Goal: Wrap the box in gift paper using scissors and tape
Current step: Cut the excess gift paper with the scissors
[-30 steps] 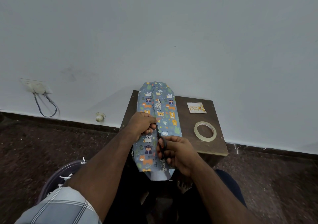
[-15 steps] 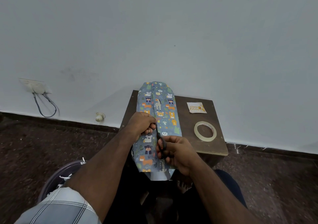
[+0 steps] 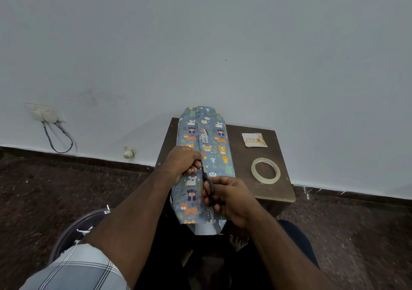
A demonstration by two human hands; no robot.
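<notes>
Box [image 3: 206, 147], already covered in paper [image 3: 223, 156], is laid lengthwise on the counter [image 3: 245, 156], near end overhanging toward the person at 6 o'clock. A seam is seen running down the top, slightly left of centre.

Left hand [image 3: 185, 162] is curled on the paper at the seam, fingertips pinching or pressing the edge; which one cannot be told. Right hand [image 3: 227, 197] is closed round the scissors [image 3: 208, 187], fingers through the dark handles, blades pointed to 12 o'clock along the seam toward the left hand. Whether the blades are parted cannot be told.

Step judged: excess paper being trimmed along the overlap, or a piece of tape being cut at the seam; no tape strip can be made out. The long wrap looks done, both ends not yet folded.

Tape [image 3: 265, 170] lies flat at 3 o'clock of the box, well apart. A card [image 3: 254, 139] lies at 1 o'clock.

Next move is judged to call for the paper edge to be held taut by the left hand while the cut is run straight, then the scissors to be set down and tape fetched.
</notes>
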